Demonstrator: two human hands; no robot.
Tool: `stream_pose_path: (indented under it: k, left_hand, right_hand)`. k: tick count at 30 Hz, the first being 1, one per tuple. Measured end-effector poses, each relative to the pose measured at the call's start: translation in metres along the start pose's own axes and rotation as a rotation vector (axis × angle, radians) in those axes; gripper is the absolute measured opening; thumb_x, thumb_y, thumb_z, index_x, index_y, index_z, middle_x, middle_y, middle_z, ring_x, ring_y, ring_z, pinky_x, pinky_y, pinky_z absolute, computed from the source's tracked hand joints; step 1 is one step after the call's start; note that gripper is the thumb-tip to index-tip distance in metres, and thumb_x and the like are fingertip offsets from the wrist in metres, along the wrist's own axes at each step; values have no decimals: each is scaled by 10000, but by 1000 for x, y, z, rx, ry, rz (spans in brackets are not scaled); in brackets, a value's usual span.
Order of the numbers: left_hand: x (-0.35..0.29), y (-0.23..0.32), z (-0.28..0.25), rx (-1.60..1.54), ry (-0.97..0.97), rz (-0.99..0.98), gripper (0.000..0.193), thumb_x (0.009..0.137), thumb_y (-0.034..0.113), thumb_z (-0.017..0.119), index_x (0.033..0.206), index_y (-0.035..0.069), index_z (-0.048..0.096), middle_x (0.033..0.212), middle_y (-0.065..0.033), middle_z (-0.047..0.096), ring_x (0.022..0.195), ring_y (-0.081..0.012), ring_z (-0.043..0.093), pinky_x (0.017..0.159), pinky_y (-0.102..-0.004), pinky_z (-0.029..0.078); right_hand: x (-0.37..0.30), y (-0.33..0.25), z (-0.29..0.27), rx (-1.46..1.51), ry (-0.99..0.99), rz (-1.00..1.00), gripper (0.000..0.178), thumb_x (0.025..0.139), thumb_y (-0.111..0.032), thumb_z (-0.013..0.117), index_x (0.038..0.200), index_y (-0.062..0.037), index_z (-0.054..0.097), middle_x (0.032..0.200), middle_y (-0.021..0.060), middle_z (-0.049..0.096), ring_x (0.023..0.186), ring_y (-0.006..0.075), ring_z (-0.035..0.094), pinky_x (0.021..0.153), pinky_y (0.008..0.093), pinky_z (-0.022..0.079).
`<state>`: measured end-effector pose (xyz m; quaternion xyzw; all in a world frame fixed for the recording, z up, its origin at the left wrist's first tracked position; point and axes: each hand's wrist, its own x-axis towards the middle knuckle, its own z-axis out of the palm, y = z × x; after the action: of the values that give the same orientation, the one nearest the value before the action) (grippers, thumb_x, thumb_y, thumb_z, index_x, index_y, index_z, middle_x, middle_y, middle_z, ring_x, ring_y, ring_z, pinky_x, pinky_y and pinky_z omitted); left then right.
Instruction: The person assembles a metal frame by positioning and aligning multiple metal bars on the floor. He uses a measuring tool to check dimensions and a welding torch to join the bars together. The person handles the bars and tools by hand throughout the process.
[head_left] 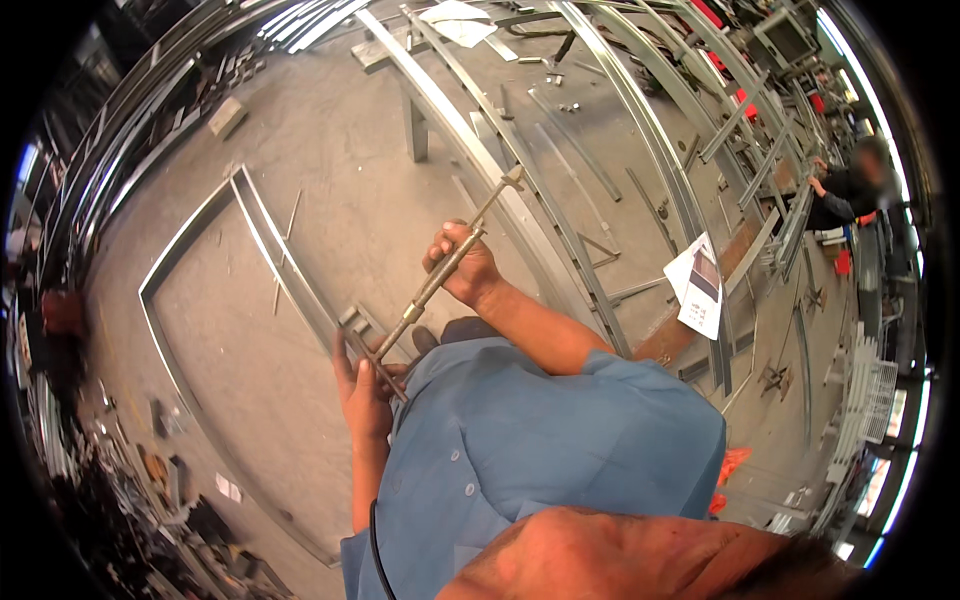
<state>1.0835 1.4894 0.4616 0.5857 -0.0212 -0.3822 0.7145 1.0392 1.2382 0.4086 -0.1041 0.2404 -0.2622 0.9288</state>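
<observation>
A long, brownish metal rod tool slants across the front of my body. It has a crossbar at its near end, thicker sleeves along its shaft and a small crosswise head at its far end. My right hand is closed around the middle of the shaft. Down at the crossbar, my left hand holds the near end, its fingers partly bent and slightly blurred. The far head overlaps a long metal beam in the picture; whether they touch I cannot tell.
A bent metal frame lies on the floor to the left. Long metal profiles run along the right, with paper sheets on them. A wooden block sits farther left. Another person works at the far right.
</observation>
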Motion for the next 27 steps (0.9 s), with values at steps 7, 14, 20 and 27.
stream_pose_path:
  k: [7, 14, 20, 27]
  left_hand:
    - [197, 74, -52, 145, -223, 125, 561, 941, 300, 635, 1358, -62, 532, 1217, -175, 627, 1003, -291, 675, 703, -343, 575]
    - [425, 164, -62, 153, -108, 145, 495, 884, 178, 705, 1283, -84, 574, 1132, -188, 667, 948, -283, 679, 768, -347, 539]
    - [586, 273, -53, 92, -73, 259, 456, 888, 192, 682, 1247, -75, 591, 1040, -166, 676, 883, -264, 678, 725, -345, 523]
    - [810, 352, -68, 134, -91, 273, 478, 878, 255, 700, 1201, -85, 606, 950, -154, 667, 788, -232, 640, 738, -356, 509]
  right_hand:
    - [185, 8, 68, 92, 11, 8, 247, 950, -186, 619, 714, -152, 554, 637, -14, 535, 671, 157, 590, 715, 327, 536]
    - [408, 13, 148, 112, -51, -17, 183, 933, -147, 617, 762, -147, 551, 655, -2, 540, 682, 173, 575, 697, 346, 495]
    - [574, -7, 262, 115, -89, 13, 122, 917, -121, 643, 822, -143, 569, 677, -6, 533, 684, 160, 539, 726, 355, 489]
    - [761, -7, 326, 97, -13, -47, 125, 895, -128, 689, 818, -136, 590, 698, -6, 546, 666, 163, 572, 695, 364, 521]
